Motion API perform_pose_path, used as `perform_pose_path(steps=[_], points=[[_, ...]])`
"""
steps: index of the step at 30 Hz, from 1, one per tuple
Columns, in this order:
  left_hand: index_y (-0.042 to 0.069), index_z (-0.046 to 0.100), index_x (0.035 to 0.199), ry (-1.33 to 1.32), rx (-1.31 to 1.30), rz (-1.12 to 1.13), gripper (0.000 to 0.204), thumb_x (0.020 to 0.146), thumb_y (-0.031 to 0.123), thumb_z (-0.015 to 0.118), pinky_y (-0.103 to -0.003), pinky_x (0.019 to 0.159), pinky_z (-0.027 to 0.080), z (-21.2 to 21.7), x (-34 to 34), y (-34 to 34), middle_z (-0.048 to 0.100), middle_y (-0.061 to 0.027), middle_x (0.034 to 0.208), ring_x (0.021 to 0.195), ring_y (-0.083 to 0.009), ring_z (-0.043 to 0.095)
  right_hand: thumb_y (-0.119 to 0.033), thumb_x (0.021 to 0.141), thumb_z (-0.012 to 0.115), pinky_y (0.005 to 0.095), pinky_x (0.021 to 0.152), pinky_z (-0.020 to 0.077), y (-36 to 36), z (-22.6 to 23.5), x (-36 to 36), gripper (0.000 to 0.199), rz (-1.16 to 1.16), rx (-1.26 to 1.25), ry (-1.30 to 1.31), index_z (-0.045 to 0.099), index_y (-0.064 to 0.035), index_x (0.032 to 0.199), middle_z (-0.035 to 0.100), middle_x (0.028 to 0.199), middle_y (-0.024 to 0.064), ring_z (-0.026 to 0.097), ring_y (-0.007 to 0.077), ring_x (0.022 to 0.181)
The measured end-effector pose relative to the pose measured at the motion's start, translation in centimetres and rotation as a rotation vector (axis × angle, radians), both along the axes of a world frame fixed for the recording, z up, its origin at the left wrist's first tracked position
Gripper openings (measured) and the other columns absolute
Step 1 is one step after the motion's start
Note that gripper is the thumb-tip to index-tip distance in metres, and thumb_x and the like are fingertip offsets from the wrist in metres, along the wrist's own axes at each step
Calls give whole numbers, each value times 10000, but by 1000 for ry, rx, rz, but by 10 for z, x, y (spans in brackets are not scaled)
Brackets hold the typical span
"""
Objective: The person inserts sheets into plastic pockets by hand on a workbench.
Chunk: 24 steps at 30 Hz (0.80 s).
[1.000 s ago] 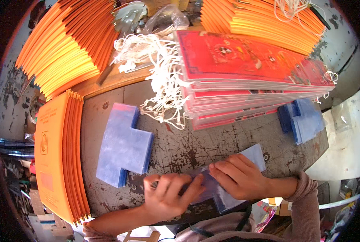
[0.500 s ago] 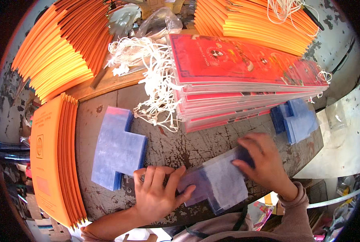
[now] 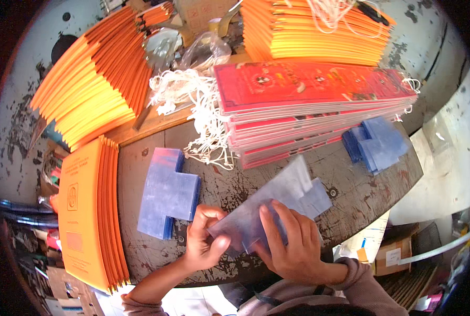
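My left hand [image 3: 206,242] grips the near-left end of some blue translucent plastic sheets [image 3: 282,197], thumb bent in front of them. The sheets are lifted and slant up to the right, their far ends overlapping unevenly. My right hand [image 3: 298,245] lies over their near side, its fingers on the upper face and its thumb partly hidden at the lower edge. To the left, a stepped stack of similar blue sheets [image 3: 166,197] lies on the dark, scratched table [image 3: 219,181]. A looser pile of blue sheets [image 3: 380,145] rests at the right.
Red printed plastic sleeves [image 3: 309,87] with white cords [image 3: 206,118] are piled behind my hands. Orange folders stand in a row at the left [image 3: 85,205], with more heaped at the far left [image 3: 98,79] and far right [image 3: 324,37]. The table's right edge [image 3: 403,192] slopes toward me.
My right hand has moved left from the sheets' far right end to their near side. The held sheets have swung up, and my left hand has closed around their end. The view has shifted slightly.
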<state>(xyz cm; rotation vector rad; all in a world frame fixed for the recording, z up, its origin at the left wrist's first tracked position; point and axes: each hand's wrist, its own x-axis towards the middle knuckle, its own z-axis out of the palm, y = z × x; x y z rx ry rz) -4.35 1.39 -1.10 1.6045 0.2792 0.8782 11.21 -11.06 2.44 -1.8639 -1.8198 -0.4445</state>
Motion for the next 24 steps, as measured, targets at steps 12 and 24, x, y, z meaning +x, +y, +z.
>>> perform_pose_path(steps=[12, 24], points=[[2, 388, 1312, 268, 717, 187, 773, 678, 148, 807, -407, 925, 416, 19, 18, 5, 514, -194, 1198, 1051, -303, 542, -156, 860, 651, 391, 562, 478, -38, 13, 54, 159, -244, 75, 686, 600, -9, 896, 602, 747, 133, 597, 300, 623], [75, 630, 1128, 662, 830, 309, 517, 709, 345, 765, -367, 751, 383, 11, 20, -12, 508, -64, 1065, 945, -231, 505, -252, 767, 697, 399, 806, 458, 44, -11, 68, 423, 479, -159, 2, 590, 1, 1088, 540, 1018, 119, 555, 291, 931]])
